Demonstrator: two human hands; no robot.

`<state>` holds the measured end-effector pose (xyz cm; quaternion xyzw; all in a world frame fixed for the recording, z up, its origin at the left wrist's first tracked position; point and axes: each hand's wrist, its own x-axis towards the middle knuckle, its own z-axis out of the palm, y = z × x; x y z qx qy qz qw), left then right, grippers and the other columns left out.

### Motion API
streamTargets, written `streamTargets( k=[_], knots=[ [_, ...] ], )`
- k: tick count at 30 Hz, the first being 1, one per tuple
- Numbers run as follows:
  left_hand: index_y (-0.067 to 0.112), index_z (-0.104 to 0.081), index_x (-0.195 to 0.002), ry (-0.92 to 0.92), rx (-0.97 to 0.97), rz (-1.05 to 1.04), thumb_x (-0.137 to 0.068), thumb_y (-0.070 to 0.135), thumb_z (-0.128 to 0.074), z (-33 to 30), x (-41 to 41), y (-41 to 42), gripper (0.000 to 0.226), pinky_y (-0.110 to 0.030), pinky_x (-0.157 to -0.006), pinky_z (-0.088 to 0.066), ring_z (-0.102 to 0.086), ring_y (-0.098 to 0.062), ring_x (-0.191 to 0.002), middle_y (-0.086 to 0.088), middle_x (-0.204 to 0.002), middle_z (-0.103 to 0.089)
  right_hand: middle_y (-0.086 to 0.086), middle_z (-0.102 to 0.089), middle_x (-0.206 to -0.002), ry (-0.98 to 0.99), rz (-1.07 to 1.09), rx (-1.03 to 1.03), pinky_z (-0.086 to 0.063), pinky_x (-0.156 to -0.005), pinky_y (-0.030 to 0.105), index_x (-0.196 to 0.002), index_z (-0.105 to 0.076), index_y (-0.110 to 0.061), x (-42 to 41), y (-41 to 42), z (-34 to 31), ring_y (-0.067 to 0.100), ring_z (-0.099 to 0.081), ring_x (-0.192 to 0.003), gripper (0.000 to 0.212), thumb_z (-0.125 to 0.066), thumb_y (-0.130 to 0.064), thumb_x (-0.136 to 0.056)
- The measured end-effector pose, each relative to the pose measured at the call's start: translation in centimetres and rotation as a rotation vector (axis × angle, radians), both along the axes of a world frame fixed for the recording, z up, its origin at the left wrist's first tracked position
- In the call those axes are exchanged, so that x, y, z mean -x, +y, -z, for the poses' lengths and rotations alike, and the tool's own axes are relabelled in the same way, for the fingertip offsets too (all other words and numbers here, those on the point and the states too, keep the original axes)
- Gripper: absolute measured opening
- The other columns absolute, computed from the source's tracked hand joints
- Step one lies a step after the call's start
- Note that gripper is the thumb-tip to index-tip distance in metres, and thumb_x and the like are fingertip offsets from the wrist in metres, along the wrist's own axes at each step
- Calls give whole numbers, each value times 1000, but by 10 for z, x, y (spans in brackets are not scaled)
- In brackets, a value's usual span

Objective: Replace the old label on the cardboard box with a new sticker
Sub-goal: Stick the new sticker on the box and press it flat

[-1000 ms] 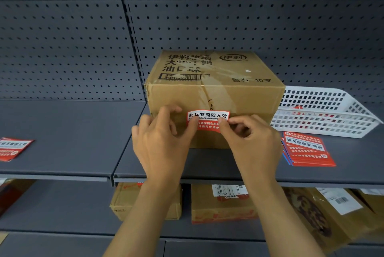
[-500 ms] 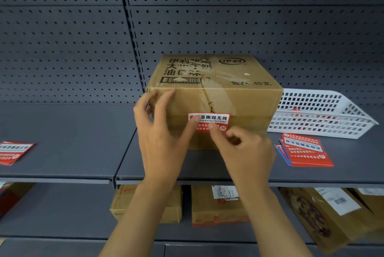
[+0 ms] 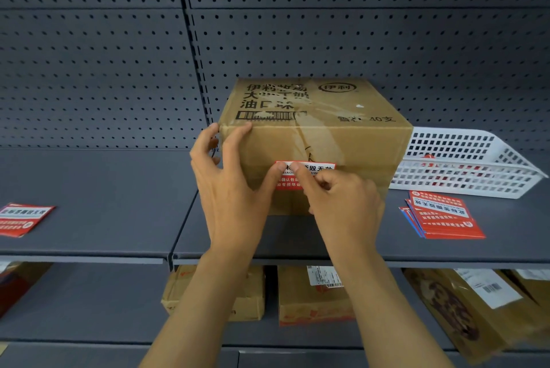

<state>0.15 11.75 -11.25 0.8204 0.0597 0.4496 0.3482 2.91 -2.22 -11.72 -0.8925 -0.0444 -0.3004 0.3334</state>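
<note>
A brown cardboard box (image 3: pixel 342 141) with black print stands on the grey shelf (image 3: pixel 297 236). A red and white sticker (image 3: pixel 318 169) lies flat on the box's front face. My left hand (image 3: pixel 235 189) spreads over the box's front left corner, fingers at the top edge and thumb on the sticker's left end. My right hand (image 3: pixel 342 204) is curled, its index fingertip pressing the sticker just beside the left thumb. The sticker's lower right part is hidden behind my right hand.
A stack of red stickers (image 3: pixel 443 216) lies on the shelf to the right of the box, in front of a white plastic basket (image 3: pixel 464 159). Another red sticker sheet (image 3: pixel 23 219) lies at far left. Cardboard boxes (image 3: pixel 312 299) and a paper parcel (image 3: pixel 464 308) fill the lower shelf.
My left hand has risen from the sticker to spread over the box's left corner. My right hand slid left along the sticker, so its finger now meets the left thumb.
</note>
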Motion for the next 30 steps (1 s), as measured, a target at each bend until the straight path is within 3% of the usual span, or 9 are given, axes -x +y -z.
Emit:
streamTargets(
  k=[7,15,25,30],
  knots=[
    [37,-46,-137,-16,22,68,-78,31,-86,2,-2,5,71,-44,-113,-42,-32,-13,-137,3,-150,-22,3,-66,-50,29,42,-78,-57,-60,41,-57,-64,-16,2,-16,-3,23,-66,-54,74,-47,-83,-84],
    [35,-47,-137,-23,27,88,-78,28,-85,3,-3,7,71,-48,-114,-40,-28,-6,-132,10,-145,-17,3,-65,-47,16,37,-111,-55,-58,41,-54,-66,-16,2,-32,-5,22,-63,-50,73,-50,-81,-84],
    [33,-48,-138,-28,45,93,-78,26,-87,3,-4,6,72,-43,-117,-38,-28,-12,-137,8,-145,-17,1,-63,-46,-2,21,-95,-55,-57,40,-55,-67,-17,4,-34,-3,20,-62,-47,72,-49,-79,-87],
    [32,-47,-138,-41,47,87,-73,34,-89,2,-3,1,77,-44,-116,-38,-32,-17,-139,-4,-151,-22,1,-65,-48,5,-40,-55,-56,-56,40,-60,-68,-16,9,-11,1,19,-65,-49,76,-44,-83,-84]
  ],
)
